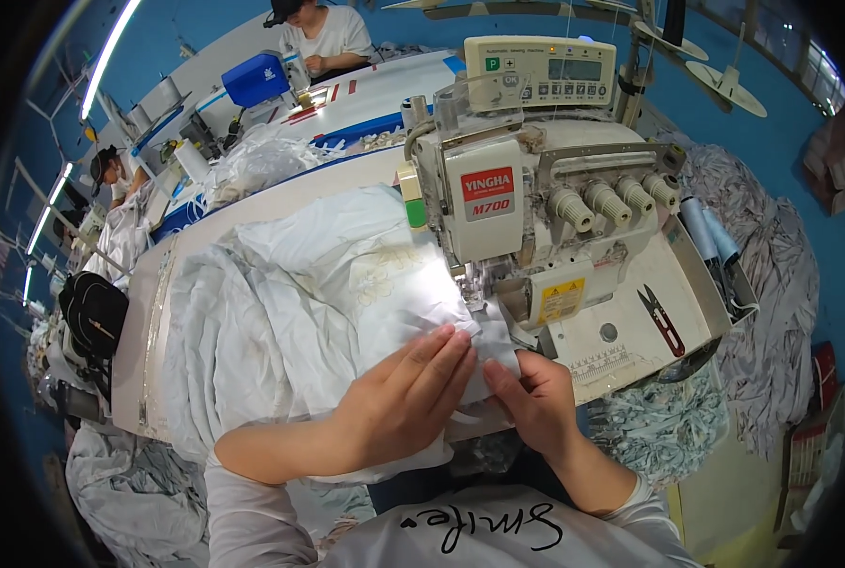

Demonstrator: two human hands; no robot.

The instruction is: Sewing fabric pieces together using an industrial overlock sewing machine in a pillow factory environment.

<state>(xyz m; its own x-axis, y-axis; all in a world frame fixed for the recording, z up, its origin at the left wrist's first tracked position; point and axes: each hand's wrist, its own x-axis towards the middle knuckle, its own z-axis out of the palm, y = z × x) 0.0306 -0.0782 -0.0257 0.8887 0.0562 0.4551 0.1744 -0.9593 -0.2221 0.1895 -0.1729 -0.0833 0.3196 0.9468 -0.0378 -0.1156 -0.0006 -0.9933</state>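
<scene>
A white cloth (281, 293) with a pale flower pattern lies bunched over the left side of the sewing table, its right edge under the presser foot of an overlock sewing machine (489, 204). My left hand (399, 393) rests on the cloth just in front of the foot, fingers stretched out side by side. To its right, my right hand (536, 398) is closed, pinching the cloth's edge between thumb and fingers. A lamp lights the spot by the needle brightly; the needle itself is hard to make out.
Dark-handled thread snips (664, 322) lie on the table at right, near thread cones (704, 232). A control panel (541, 76) stands behind the machine. Heaps of grey fabric (754, 256) hang at the right. Another person (326, 43) works at a far table; a black bag (93, 314) sits left.
</scene>
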